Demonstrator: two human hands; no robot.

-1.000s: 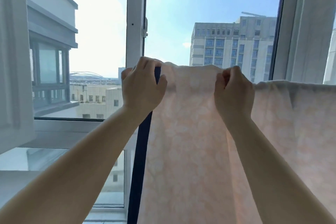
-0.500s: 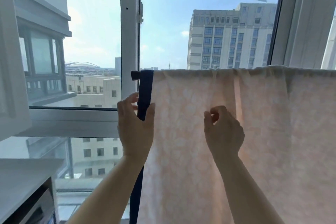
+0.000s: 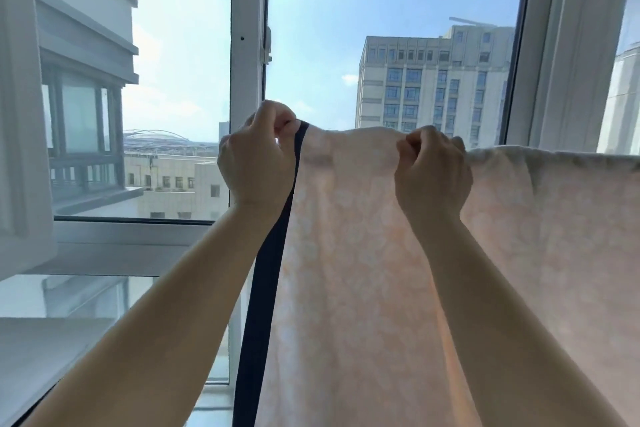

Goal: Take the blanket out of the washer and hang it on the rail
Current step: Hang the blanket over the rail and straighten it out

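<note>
Pale peach cloth, thin enough for daylight to glow through it, is what the blanket point(image 3: 381, 253) looks like here: soft, limp and probably light, though if it is damp from the washer it would carry more weight than it seems. It hangs in front of the window point(image 3: 247, 45), its top edge running from the middle of the view off to the right, where it seems draped over the rail; the rail itself is hidden under the cloth. A dark navy border point(image 3: 266, 270) runs down its left edge.

The left hand point(image 3: 256, 156) pinches the top corner at that border, fingers curled round the fabric. The right hand point(image 3: 433, 173), further right along the top edge, is clenched on a fold of the cloth. Between the two hands the edge rises a little above the line of the draped part.

Such fabric will sag and bunch wherever it is not held, so the top hem is the place to grip, with the hands kept well apart. The navy border looks firmer than the peach field and gives a surer hold. Uneven lengths on either side of the rail could let it slide off.
</note>
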